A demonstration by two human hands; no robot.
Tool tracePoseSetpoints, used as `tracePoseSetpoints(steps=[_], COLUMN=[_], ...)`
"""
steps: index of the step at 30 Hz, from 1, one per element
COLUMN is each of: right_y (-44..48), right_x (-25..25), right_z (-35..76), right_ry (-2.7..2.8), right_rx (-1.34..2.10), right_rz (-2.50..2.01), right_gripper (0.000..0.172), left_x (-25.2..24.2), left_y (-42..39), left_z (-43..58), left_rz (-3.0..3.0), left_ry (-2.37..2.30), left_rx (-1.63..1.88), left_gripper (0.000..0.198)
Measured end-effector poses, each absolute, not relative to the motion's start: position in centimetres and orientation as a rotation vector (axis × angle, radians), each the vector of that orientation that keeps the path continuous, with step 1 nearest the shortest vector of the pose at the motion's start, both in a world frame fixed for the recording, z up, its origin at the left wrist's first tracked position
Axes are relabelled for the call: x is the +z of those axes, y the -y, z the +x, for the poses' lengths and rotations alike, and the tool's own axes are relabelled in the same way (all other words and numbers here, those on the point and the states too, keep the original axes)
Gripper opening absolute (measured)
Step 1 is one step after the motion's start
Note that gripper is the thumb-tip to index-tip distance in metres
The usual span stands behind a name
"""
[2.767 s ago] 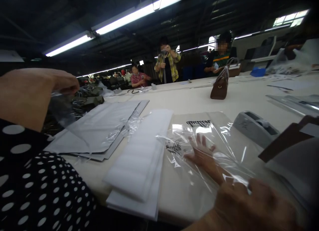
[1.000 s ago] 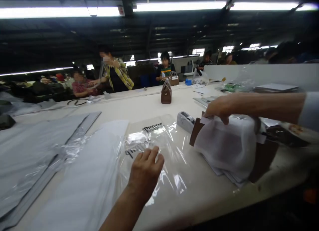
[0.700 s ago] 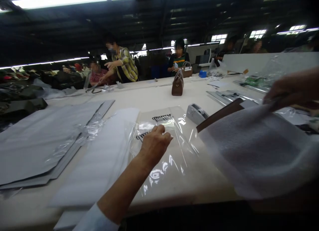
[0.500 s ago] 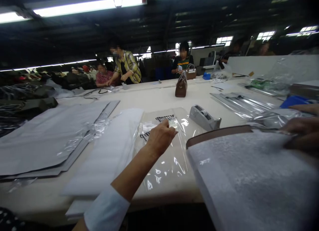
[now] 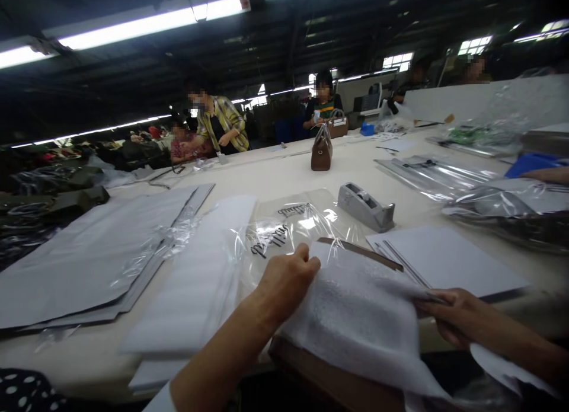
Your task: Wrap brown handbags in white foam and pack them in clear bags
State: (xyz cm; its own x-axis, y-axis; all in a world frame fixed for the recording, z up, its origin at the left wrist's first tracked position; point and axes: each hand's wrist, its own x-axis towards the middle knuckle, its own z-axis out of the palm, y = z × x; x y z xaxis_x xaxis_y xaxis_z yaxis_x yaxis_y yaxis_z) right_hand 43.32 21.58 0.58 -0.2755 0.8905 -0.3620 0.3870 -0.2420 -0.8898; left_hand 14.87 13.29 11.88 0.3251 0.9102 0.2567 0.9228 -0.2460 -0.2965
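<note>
Left hand (image 5: 288, 281) seemingly pinches clear bag (image 5: 306, 222), right hand (image 5: 457, 314) pinches white-wrapped brown item (image 5: 355, 308) by its edge, likely steadying both.

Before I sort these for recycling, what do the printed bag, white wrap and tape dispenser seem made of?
Printed bag: glossy plastic film, see-through with sharp glints.
White wrap: matte, limp, perhaps foam or cloth; it drapes.
Tape dispenser: grey, smooth, probably hard plastic; its body looks moulded.

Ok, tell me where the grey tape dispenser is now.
In the head view, right of centre, the grey tape dispenser sits on the pale table, right of the clear printed bag and beyond the held white sheet.
</note>
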Motion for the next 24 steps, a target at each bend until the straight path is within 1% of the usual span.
tracePoseSetpoints(steps=[3,5,7,9,11,14,18,20,23,24], right_y=[-21.7,-21.9,-21.8,-21.5,-21.1,-21.0,-21.8,-22.2,-22.4,-22.4], right_x=[-0.9,-1.8,-2.2,-2.4,-2.5,-2.8,-3.3,-3.4,-3.3,-3.2], right_z=[43.8,43.3,42.2,40.9,39.8,39.0,39.0,38.9,38.7,38.6], right_ry=[1.513,1.473,1.474,1.475,1.458,1.459,1.465,1.479,1.499,1.491], right_rx=[1.618,1.558,1.55,1.542,1.501,1.499,1.551,1.553,1.54,1.511], right_rz=[-1.531,-1.565,-1.548,-1.534,-1.559,-1.626,-1.677,-1.701,-1.717,-1.715], right_gripper=[0.039,0.04,0.042,0.045,0.045,0.044,0.044,0.045,0.045,0.046], left_x=[11.4,11.0,10.5,10.0,9.2,7.4,3.9,2.4,1.4,1.4], left_y=[-12.5,-12.2,-12.0,-11.9,-11.7,-11.2,-11.5,-12.3,-13.8,-14.0], left_z=[16.5,17.8,18.9,19.1,18.4,15.4,10.2,8.2,6.7,6.7], left_rz=[-2.251,-2.311,-2.342,-2.294,-2.168,-1.909,-1.583,-1.589,-1.725,-1.731], left_ry=[1.581,1.5,1.424,1.391,1.399,1.495,1.846,1.97,1.995,1.99], left_rx=[0.01,0.019,-0.02,-0.131,-0.319,-0.711,-1.232,-1.359,-1.36,-1.36], left_gripper=[0.014,0.016,0.018,0.019,0.021,0.029,0.048,0.044,0.026,0.023])
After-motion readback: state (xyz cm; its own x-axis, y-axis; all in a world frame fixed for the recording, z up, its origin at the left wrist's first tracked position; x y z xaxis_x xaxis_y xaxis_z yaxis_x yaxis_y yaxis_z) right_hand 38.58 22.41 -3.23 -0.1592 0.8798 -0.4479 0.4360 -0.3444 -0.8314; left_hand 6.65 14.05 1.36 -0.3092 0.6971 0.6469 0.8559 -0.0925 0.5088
